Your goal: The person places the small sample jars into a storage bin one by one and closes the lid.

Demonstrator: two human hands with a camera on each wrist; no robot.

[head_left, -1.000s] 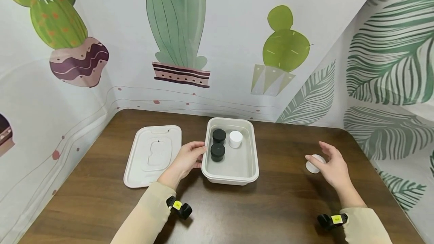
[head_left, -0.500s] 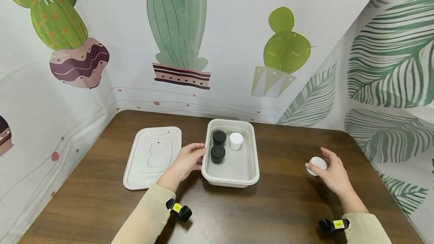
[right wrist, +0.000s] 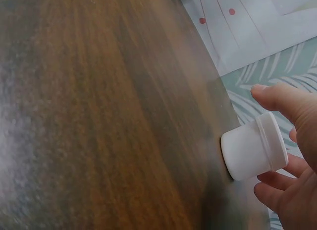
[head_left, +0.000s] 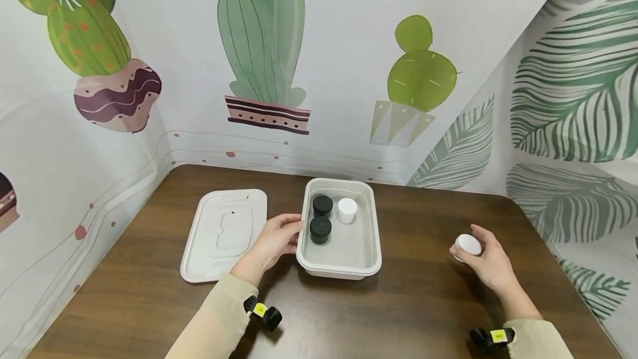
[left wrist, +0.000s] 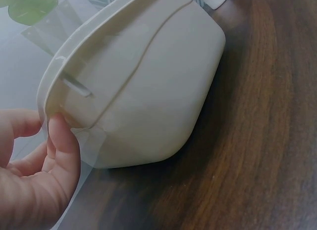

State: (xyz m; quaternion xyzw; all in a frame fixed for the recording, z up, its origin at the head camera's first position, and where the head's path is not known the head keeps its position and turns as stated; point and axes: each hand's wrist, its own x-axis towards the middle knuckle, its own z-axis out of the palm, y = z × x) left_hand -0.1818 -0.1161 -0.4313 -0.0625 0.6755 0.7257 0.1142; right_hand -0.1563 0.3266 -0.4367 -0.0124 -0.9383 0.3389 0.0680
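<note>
Head view: right hand (head_left: 490,265) around white jar (head_left: 467,245).

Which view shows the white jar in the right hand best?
Right wrist: the white jar fills the frame, fingers curled round it. Head view shows it small and half hidden by the right hand. Left wrist misses it.

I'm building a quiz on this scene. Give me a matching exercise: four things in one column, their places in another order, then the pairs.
Things:
1. flat white rectangular plastic lid
2. small white round jar in the right hand
3. two small black round jars
4. left hand

Places:
A. gripped at the table's right side
B. inside the white rectangular plastic tub
C. holding the tub's left rim
D. flat on the brown wooden table, left of the tub

Pairs: 1-D, 2-A, 3-B, 4-C
</note>
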